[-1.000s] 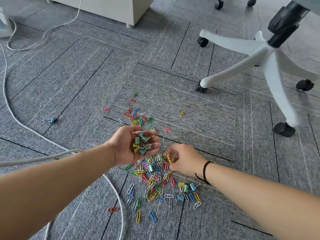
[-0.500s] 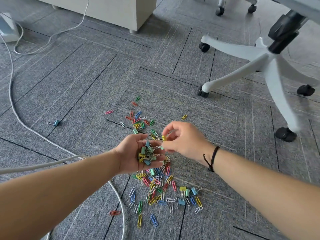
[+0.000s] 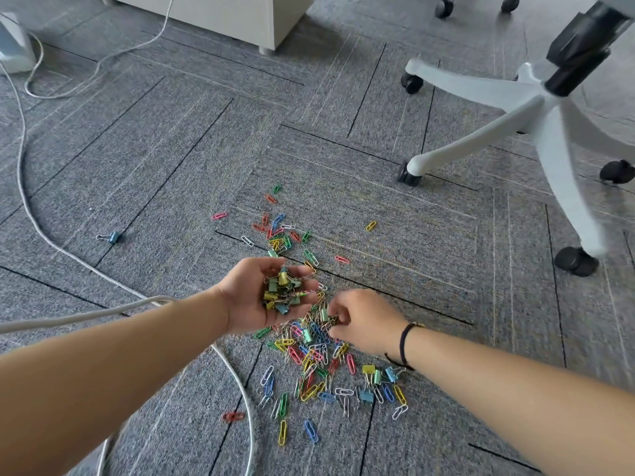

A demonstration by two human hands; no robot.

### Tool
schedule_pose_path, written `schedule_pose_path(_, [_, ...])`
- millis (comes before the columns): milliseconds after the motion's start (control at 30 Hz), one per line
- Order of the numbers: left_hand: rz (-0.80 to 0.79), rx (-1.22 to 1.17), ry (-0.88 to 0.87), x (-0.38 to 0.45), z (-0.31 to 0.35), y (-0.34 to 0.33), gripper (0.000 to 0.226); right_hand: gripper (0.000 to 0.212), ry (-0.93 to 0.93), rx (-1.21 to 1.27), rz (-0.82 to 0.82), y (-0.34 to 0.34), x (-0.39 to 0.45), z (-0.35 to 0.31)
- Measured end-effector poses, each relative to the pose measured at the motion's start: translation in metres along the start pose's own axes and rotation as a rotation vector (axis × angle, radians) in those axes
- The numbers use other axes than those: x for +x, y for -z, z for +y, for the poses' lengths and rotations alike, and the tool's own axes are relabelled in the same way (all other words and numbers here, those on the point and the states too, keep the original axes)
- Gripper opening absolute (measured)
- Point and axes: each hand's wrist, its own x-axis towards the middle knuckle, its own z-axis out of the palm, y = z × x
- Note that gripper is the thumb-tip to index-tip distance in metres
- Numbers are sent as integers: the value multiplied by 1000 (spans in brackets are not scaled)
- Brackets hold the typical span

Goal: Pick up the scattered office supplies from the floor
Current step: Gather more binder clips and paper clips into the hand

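Grey carpet tiles (image 3: 343, 108) cover the floor, and on them a loose spread of coloured paper clips (image 3: 311, 359) and small binder clips lies in front of the person. Both bare forearms reach forward from the lower corners of the view.

The left hand (image 3: 264, 297) is held above the carpet, palm up and cupped, fingers (image 3: 302, 271) curled loosely upward round a heap of gathered binder clips (image 3: 280, 292), yellow, green and blue with wire handles sticking out. Its wrist is straight, and the forearm runs back to the lower left edge.

The right hand (image 3: 364, 321) is lower, palm down over the thickest part of the pile, just beside the left hand and a little nearer the person. Its fingers are bent down and drawn narrow, tips in among the clips, where they seem to pinch a green binder clip (image 3: 324, 315); the grip itself is partly hidden, so I cannot tell for certain. A black band (image 3: 403, 341) circles this wrist.

More binder clips (image 3: 372, 372) lie near the right wrist at the pile's near edge. Stray paper clips trail away toward the far side, a yellow one (image 3: 370, 225) and a pink one (image 3: 219, 215) well apart from the rest. One lone blue binder clip (image 3: 111, 237) sits far off to the left, near a white cable (image 3: 41, 228) that curves across the carpet and passes under the left forearm.

A white office chair base (image 3: 536, 111) on black castors stands to the right, well apart from the clips, and a pale cabinet (image 3: 240, 12) stands at the top.
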Motion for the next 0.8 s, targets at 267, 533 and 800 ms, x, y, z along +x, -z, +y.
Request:
schedule_pose_path(267, [12,-2,-7,2,0,2,43,15,8,-83,78,-9,15,-7])
schedule_pose_path(533, [39,12,-19,0,2,4,46,12,0,-80,83,1,17,-6])
schedule_pose_path(800, [72,50,3,-1,-1,2,47,14,40,295,224,31,9,-25])
